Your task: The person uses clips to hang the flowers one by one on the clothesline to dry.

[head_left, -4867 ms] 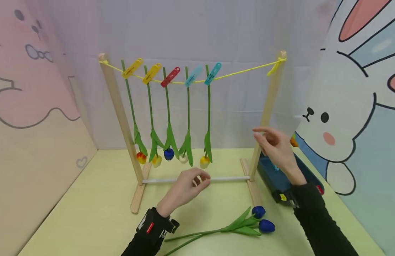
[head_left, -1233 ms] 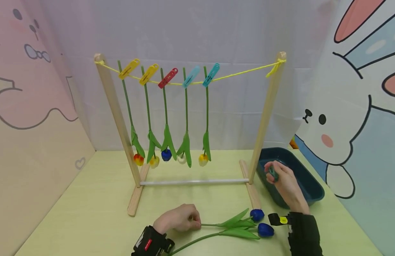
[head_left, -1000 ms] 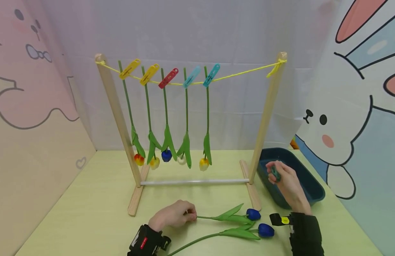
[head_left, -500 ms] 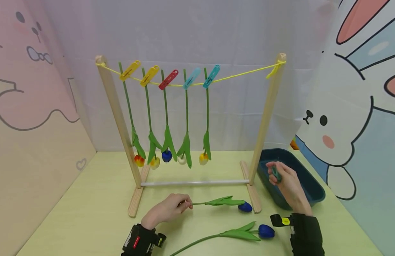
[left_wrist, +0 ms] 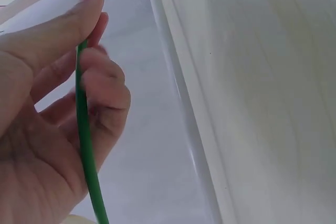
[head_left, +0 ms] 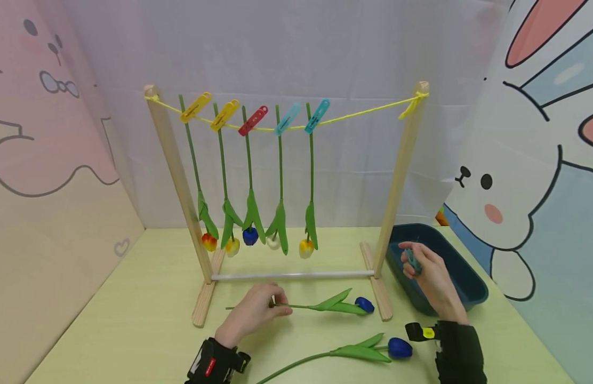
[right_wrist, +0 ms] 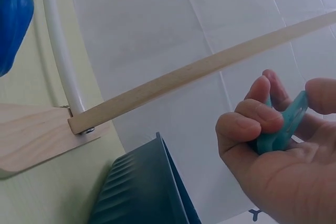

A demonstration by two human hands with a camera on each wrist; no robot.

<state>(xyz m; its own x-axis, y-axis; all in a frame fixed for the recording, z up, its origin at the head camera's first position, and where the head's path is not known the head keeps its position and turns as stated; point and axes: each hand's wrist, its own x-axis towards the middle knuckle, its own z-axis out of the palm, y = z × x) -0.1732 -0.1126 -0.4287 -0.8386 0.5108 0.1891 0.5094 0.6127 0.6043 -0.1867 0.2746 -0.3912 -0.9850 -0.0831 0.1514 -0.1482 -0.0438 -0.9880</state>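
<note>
My left hand (head_left: 258,309) pinches the green stem of a blue tulip (head_left: 362,304), held just above the table in front of the rack; the stem (left_wrist: 84,129) runs between thumb and fingers in the left wrist view. My right hand (head_left: 423,272) grips a teal clothespin (head_left: 412,261) over the dark blue bin (head_left: 469,290); the clothespin (right_wrist: 281,129) sits between curled fingers and thumb. A second blue tulip (head_left: 399,348) lies on the table near me. Several tulips hang upside down from coloured pins on the yellow string (head_left: 363,111) of the wooden rack (head_left: 397,181).
The rack's white bottom rod (head_left: 291,275) and wooden feet (head_left: 205,301) stand across the table's middle. Cartoon-printed panels wall in the left, back and right sides. The right stretch of string carries no pins.
My left hand lifted one blue tulip off the table and drew it up and left toward the rack. My right hand took a teal clothespin from the bin and holds it steady.
</note>
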